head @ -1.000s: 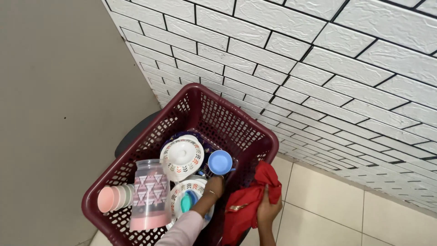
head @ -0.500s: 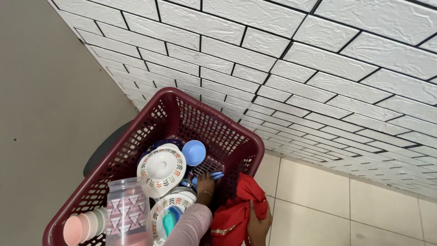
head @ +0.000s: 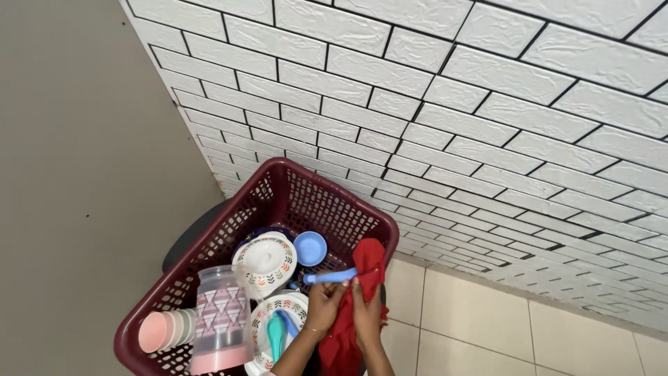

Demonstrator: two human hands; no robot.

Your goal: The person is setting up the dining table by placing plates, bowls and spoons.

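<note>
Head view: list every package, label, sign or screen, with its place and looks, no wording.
No package, label, sign or screen shows.
Nearest to one: clear plastic jar, upright in the dark red basket, with a pink and grey triangle pattern and a pink base.
Left hand holds a blue utensil; right hand holds a red cloth.
</note>
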